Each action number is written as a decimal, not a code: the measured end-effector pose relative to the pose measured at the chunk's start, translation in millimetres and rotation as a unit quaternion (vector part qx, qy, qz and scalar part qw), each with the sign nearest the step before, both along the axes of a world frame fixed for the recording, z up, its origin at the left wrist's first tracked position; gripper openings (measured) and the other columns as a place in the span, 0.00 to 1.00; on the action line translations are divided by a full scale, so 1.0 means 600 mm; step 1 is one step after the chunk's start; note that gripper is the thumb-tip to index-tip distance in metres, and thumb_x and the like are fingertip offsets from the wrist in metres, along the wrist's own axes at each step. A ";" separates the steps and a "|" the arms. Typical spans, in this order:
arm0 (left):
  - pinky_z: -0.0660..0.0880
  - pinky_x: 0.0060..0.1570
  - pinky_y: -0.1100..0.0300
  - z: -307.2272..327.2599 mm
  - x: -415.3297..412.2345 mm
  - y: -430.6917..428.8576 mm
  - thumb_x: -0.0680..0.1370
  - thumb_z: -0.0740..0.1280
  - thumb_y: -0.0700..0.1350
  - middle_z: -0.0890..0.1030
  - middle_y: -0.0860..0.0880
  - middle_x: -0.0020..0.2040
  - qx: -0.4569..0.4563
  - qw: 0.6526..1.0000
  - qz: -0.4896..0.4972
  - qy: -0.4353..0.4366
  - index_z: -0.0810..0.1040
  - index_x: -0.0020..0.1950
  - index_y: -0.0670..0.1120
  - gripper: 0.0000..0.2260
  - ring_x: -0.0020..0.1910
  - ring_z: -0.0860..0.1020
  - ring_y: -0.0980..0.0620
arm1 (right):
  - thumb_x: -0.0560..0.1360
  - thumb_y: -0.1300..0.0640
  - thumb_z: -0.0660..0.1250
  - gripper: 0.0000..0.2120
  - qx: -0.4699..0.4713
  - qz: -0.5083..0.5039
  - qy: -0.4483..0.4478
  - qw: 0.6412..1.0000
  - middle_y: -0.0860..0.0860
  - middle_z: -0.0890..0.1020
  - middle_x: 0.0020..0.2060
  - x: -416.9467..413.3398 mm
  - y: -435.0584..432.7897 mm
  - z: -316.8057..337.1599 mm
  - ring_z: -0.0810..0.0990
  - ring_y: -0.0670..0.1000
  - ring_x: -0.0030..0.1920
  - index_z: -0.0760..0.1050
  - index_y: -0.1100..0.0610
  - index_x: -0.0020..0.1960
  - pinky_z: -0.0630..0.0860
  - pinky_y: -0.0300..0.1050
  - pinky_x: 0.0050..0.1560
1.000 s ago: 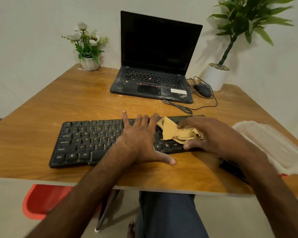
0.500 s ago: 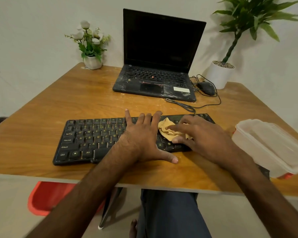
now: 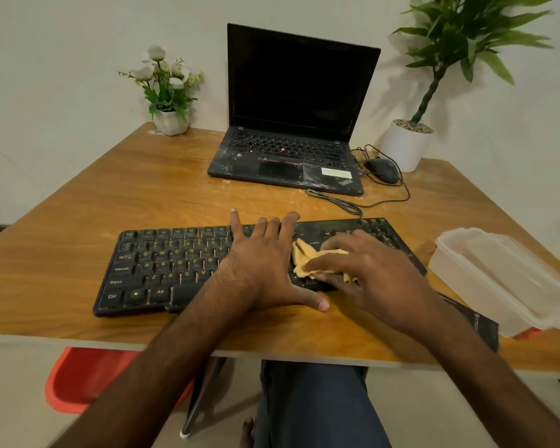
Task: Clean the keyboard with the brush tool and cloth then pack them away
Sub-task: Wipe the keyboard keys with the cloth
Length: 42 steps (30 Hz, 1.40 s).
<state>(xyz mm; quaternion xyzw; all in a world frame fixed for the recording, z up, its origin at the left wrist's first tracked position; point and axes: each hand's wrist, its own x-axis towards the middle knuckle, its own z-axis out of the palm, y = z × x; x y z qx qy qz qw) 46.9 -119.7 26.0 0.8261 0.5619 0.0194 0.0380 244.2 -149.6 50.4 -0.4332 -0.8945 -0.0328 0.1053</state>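
The keyboard (image 3: 175, 270) lies long from 9 to 3 o'clock. The left hand (image 3: 259, 270) rests flat on its middle, fingers (image 3: 262, 229) spread. At 3 o'clock from it, the right hand (image 3: 372, 276) curls round the cloth (image 3: 306, 258) on the keys. I think the next keys to wipe lie toward 9 o'clock (no brush shows; the dark thing (image 3: 474, 323) under the right wrist is unclear).

Left of keyboard (image 3: 162, 270): bare table (image 3: 78, 253) wood out to the edge
Keyboard's left half: keys uncovered
Keyboard's middle and right: under left hand (image 3: 262, 270), cloth (image 3: 306, 253) and right hand (image 3: 375, 279) holding it
Behind keyboard: strip of bare wood, cable (image 3: 346, 205) crossing at right, then laptop (image 3: 291, 163)
Right end: plastic container (image 3: 505, 279) just beside keyboard
Back corners: flower pot (image 3: 170, 122); plant pot (image 3: 404, 145) and mouse (image 3: 382, 169)
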 end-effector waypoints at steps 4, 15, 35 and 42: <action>0.38 0.71 0.27 -0.002 0.000 0.000 0.58 0.56 0.84 0.54 0.45 0.81 0.004 1.000 0.002 -0.005 0.36 0.79 0.48 0.64 0.80 0.52 0.44 | 0.79 0.42 0.58 0.17 0.018 -0.047 -0.061 0.997 0.46 0.76 0.61 -0.002 0.014 0.010 0.71 0.47 0.59 0.72 0.36 0.67 0.65 0.37 0.37; 0.38 0.70 0.26 -0.003 0.000 0.000 0.58 0.53 0.85 0.56 0.45 0.80 0.025 1.000 0.004 0.005 0.38 0.80 0.47 0.63 0.80 0.54 0.44 | 0.79 0.44 0.62 0.15 0.037 -0.105 -0.026 0.993 0.48 0.73 0.63 -0.021 -0.021 -0.016 0.70 0.49 0.63 0.73 0.37 0.65 0.69 0.43 0.42; 0.37 0.71 0.27 0.001 0.004 0.000 0.63 0.58 0.82 0.55 0.45 0.81 0.020 0.999 0.015 0.022 0.38 0.80 0.46 0.60 0.80 0.53 0.45 | 0.61 0.50 0.82 0.19 0.054 -0.126 -0.043 0.990 0.53 0.81 0.48 -0.037 -0.081 -0.030 0.80 0.51 0.45 0.83 0.47 0.50 0.69 0.37 0.26; 0.36 0.70 0.27 -0.002 0.005 0.000 0.58 0.54 0.85 0.55 0.45 0.81 0.019 1.000 0.015 0.014 0.38 0.80 0.46 0.64 0.80 0.53 0.45 | 0.70 0.49 0.77 0.14 0.049 -0.209 -0.012 0.977 0.53 0.80 0.54 -0.020 -0.064 -0.028 0.79 0.54 0.54 0.82 0.44 0.55 0.78 0.49 0.33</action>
